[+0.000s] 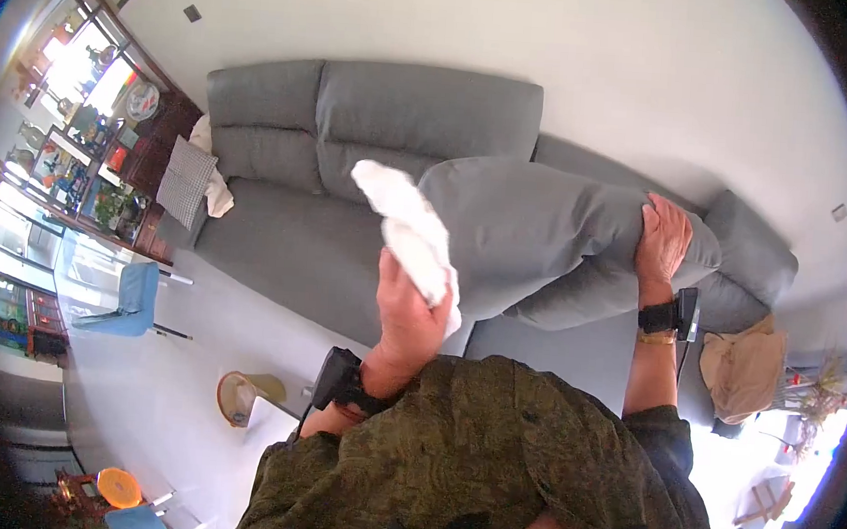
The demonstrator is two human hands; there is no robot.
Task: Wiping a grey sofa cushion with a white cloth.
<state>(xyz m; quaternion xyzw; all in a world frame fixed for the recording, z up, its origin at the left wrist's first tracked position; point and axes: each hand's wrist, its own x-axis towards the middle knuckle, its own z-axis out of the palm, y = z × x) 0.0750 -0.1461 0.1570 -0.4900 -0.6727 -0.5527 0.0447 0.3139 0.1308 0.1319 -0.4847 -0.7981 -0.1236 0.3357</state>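
Observation:
A white cloth is bunched in my left hand, its upper end standing out past my fingers. Just beyond it is the broad face of a grey sofa cushion, tilted up off the grey sofa. My right hand grips this cushion near its right end, where the fabric creases. Whether the cloth touches the cushion, I cannot tell. Both wrists carry black strapped devices.
At the sofa's left end lies a checked pillow beside a display cabinet. Blue chairs and a waste bin stand on the pale floor to the left. A beige cloth hangs over the right armrest, near a plant.

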